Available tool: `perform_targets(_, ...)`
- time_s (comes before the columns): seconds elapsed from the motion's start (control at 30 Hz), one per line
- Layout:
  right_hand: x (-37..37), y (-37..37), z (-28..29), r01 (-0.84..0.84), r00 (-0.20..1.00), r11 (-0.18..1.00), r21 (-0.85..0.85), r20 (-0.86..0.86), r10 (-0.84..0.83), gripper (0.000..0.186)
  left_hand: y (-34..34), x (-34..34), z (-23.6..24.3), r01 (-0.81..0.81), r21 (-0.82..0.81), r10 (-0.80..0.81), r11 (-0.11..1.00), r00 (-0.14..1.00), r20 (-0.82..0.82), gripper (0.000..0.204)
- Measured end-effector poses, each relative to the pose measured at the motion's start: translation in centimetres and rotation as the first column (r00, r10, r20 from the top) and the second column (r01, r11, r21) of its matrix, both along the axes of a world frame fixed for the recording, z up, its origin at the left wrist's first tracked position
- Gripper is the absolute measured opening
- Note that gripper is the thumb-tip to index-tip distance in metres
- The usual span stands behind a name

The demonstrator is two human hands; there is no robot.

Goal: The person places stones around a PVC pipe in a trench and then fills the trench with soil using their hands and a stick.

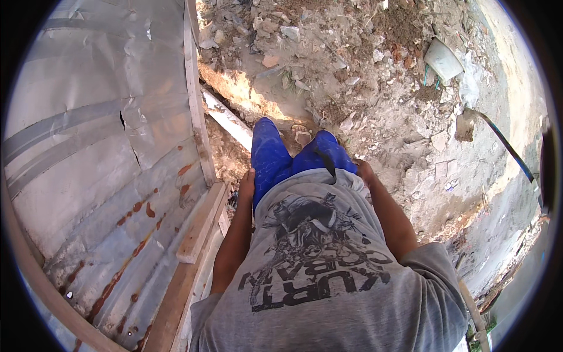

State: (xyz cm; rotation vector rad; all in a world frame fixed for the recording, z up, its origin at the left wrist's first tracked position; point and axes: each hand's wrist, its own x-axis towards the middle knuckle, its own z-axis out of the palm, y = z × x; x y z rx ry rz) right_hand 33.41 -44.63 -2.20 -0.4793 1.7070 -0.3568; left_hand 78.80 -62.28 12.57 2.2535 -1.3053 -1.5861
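My left hand rests by the outer side of my left thigh, against the blue trousers. A thumb or fingertip points forward there, while the remaining fingers are hidden. On the other side, my right hand is at my right hip, touching the trousers, its fingers mostly tucked out of sight. No object shows in either hand. A dark strap hangs at the waist, below the hem of my grey printed T-shirt.
Rust-streaked sheet metal with wooden framing stands close on my left. A pale pole lies beyond my left knee. Rubble-strewn soil spreads ahead. A grey container and a dark-handled shovel are at right.
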Motion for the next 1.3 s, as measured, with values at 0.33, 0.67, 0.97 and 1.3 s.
perform_targets(0.33, -1.7, -8.3, 11.2, -0.106, 0.982, 0.994, 0.022, -0.157, 0.108, 0.053, 0.9, -1.8, -6.5, 0.178, 0.176, -0.189, 0.968, 0.981, 0.048, 0.069)
perform_targets(0.67, 11.1, -13.3, -3.1, -0.657, 0.686, 0.754, -0.005, -0.416, 0.596, 0.068, -6.5, -3.5, -27.2, -0.148, 0.149, 0.131, 0.978, 0.985, 0.116, 0.083)
perform_targets(0.97, 21.1, -18.0, -35.1, -0.275, 0.960, 0.961, -0.037, -0.070, 0.273, 0.061, -0.3, -1.7, -47.0, -0.523, -0.088, 0.527, 0.848, 0.811, 0.253, 0.118)
perform_targets(1.3, 27.3, -22.0, -45.7, -0.497, 0.863, 0.864, 0.084, -0.049, 0.502, 0.073, 4.3, 0.3, -54.0, -0.372, 0.006, 0.356, 0.928, 0.893, 0.274, 0.141)
